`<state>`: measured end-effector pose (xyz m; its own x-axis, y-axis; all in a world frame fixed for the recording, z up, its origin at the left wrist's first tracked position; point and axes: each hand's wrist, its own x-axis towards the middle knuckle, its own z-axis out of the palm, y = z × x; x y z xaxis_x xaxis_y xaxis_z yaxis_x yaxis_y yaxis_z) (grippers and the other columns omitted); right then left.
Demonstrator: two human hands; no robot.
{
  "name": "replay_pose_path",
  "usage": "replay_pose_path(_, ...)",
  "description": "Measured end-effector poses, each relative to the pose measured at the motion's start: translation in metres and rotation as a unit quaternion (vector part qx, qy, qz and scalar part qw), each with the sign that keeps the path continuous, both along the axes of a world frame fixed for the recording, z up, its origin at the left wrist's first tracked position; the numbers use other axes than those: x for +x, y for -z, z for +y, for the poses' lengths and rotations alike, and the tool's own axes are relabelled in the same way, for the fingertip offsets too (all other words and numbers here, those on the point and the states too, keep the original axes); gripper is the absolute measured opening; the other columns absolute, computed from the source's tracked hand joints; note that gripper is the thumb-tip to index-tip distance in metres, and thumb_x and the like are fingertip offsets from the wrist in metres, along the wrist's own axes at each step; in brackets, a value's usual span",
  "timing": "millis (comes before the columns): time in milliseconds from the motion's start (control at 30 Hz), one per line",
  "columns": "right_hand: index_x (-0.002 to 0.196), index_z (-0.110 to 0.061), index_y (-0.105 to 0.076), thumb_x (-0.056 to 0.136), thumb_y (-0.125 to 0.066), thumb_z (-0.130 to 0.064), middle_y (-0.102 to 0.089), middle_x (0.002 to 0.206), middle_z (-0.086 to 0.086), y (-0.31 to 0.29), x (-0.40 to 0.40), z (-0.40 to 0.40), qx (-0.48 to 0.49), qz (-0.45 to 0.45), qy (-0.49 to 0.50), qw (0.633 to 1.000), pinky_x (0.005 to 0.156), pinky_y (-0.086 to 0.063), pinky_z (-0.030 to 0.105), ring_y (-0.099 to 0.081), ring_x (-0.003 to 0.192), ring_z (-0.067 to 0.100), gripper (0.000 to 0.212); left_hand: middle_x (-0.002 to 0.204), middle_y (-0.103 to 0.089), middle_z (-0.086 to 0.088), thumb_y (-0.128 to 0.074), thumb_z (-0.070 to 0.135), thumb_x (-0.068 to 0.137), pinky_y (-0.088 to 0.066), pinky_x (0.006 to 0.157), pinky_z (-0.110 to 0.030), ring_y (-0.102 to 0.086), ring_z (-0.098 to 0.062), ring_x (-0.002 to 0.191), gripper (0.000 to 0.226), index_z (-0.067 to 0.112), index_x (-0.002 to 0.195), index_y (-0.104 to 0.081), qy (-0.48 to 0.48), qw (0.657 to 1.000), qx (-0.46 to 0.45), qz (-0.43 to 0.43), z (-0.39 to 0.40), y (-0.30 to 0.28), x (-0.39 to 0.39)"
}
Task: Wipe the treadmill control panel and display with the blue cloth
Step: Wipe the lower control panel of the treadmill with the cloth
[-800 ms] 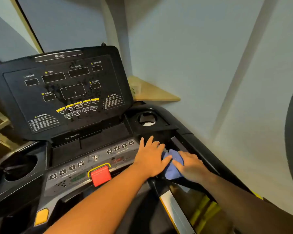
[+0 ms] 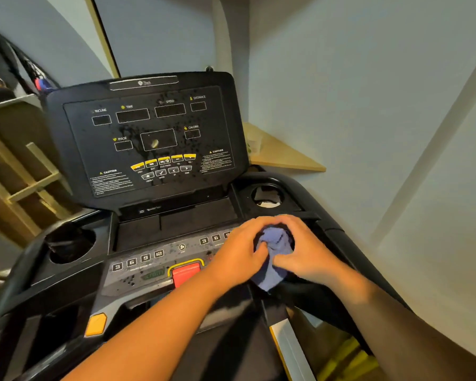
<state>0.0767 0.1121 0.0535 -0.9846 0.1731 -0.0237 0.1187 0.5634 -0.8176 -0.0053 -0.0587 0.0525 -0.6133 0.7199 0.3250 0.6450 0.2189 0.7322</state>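
— Scanning from the left: a cup holder (image 2: 70, 244) sits at the console's left end, then the upright display (image 2: 149, 133) with its INCLINE, TIME, SPEED and DISTANCE windows. I see dark specks scattered across its middle, thickest around the centre window and the yellow buttons (image 2: 162, 162).

— And below that?

— The grey control panel (image 2: 160, 264), with numbered keys and the red stop button (image 2: 186, 273). It is speckled too, mostly at its left near the low keys. Neither surface looks wiped yet, as far as I can judge.

— Where is the cloth?

— The blue cloth (image 2: 274, 257) is bunched over the right end of the panel, between my two hands. My left hand (image 2: 242, 251) curls round its left side, thumb tucked into the folds; my right hand (image 2: 308, 254) curls round its right side, so both are holding it. A tail hangs down past the panel edge. Further right is the second cup holder (image 2: 268, 198).

— So what makes this step go well?

— I would gather it into a flat pad with one clean face out, loose tail tucked in so it cannot catch the red stop button. Then I would take it in one hand and start at the display's top, working downward in overlapping passes, so anything loosened falls onto the panel I clean last. Light pressure over the keys, I think.
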Motion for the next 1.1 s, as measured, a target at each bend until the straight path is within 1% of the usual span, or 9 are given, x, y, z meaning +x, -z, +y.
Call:
replay_pose_path(100,0.117,-0.036,-0.06,0.079,-0.076,-0.018,-0.068,0.111,-0.014,-0.039,-0.02,-0.041,-0.061,-0.066,-0.082,0.993,0.093,-0.052,0.029,-0.064,0.102,0.002,0.045,0.112,-0.067,0.01,-0.055,0.001,0.088,-0.045,0.082,-0.011,-0.062,0.002,0.098,0.056,0.033,0.134,-0.052,-0.005,0.999,0.003,-0.032,-0.031,-0.028,-0.004)
replay_pose_path(233,0.095,-0.034,-0.075,0.085,-0.072,-0.033,-0.076,0.091,-0.005,-0.059,-0.035,-0.073,-0.058,-0.041,-0.075,0.995,0.09,-0.055,0.041,-0.07,0.09,0.01,0.011,0.106,-0.069,0.007,-0.069,0.02,0.087,-0.054,0.083,-0.033,-0.064,-0.012,0.083,0.051,0.039,0.131,-0.051,-0.065,0.991,0.029,-0.112,-0.086,-0.042,-0.019)
replay_pose_path(400,0.102,-0.017,-0.075,0.088,-0.069,-0.025,-0.076,0.101,0.013,-0.059,-0.049,-0.113,-0.263,-0.062,-0.06,0.961,0.098,-0.051,0.053,-0.073,0.098,0.026,0.017,0.091,-0.072,-0.01,-0.077,0.045,0.078,-0.049,0.083,-0.046,-0.063,-0.019,0.082,0.04,0.012,0.099,-0.069,-0.066,0.957,-0.016,-0.282,-0.157,-0.026,-0.024)
replay_pose_path(500,0.125,-0.002,-0.062,0.084,-0.071,-0.018,-0.068,0.118,0.024,-0.06,-0.054,-0.128,-0.465,-0.079,-0.059,0.88,0.101,-0.048,0.053,-0.068,0.107,0.036,0.046,0.111,-0.071,-0.016,-0.068,0.029,0.089,-0.051,0.088,-0.04,-0.066,-0.027,0.098,0.036,0.003,0.114,-0.065,-0.07,0.918,0.123,-0.37,-0.175,-0.039,-0.019)
replay_pose_path(600,0.14,0.002,-0.048,0.086,-0.068,-0.028,-0.054,0.139,0.025,-0.071,-0.055,-0.143,-0.619,-0.073,-0.11,0.774,0.114,-0.033,0.052,-0.051,0.132,0.039,0.065,0.122,-0.069,-0.011,-0.057,0.028,0.097,-0.054,0.084,-0.038,-0.066,-0.025,0.108,0.032,0.016,0.125,-0.064,-0.066,0.887,0.212,-0.405,-0.182,-0.064,-0.018)
replay_pose_path(700,0.125,0.007,-0.062,0.091,-0.051,-0.042,-0.067,0.119,0.016,-0.064,-0.055,-0.173,-0.689,-0.117,-0.123,0.705,0.108,-0.043,0.039,-0.061,0.119,0.026,0.06,0.116,-0.072,-0.004,-0.055,0.038,0.098,-0.053,0.094,-0.048,-0.067,-0.024,0.109,0.028,0.025,0.119,-0.067,-0.129,0.885,0.201,-0.401,-0.187,-0.061,-0.019)
replay_pose_path(800,0.114,-0.007,-0.066,0.083,-0.062,-0.035,-0.077,0.091,0.01,-0.031,-0.055,-0.2,-0.571,-0.125,-0.047,0.81,0.076,-0.058,0.041,-0.075,0.082,0.025,0.042,0.101,-0.075,0.003,-0.056,0.049,0.094,-0.054,0.095,-0.05,-0.071,-0.016,0.097,0.025,0.03,0.105,-0.069,-0.258,0.899,0.094,-0.341,-0.201,-0.029,-0.019)
replay_pose_path(967,0.11,-0.002,-0.065,0.081,-0.07,-0.022,-0.075,0.097,0.019,0.016,-0.049,-0.22,-0.512,-0.21,0.004,0.833,0.079,-0.057,0.045,-0.072,0.086,0.034,0.036,0.083,-0.073,0.004,-0.057,0.048,0.093,-0.058,0.084,-0.041,-0.07,-0.012,0.08,0.019,0.034,0.087,-0.069,-0.328,0.894,0.045,-0.301,-0.233,0.019,-0.01)
replay_pose_path(1100,0.112,0.0,-0.066,0.087,-0.071,-0.021,-0.073,0.103,0.021,0.025,-0.05,-0.215,-0.451,-0.138,0.078,0.878,0.088,-0.056,0.053,-0.07,0.096,0.039,0.033,0.076,-0.066,0.009,-0.055,0.029,0.096,-0.052,0.068,-0.028,-0.062,-0.007,0.07,0.013,0.034,0.087,-0.062,-0.462,0.877,0.004,-0.133,-0.279,0.057,-0.008)
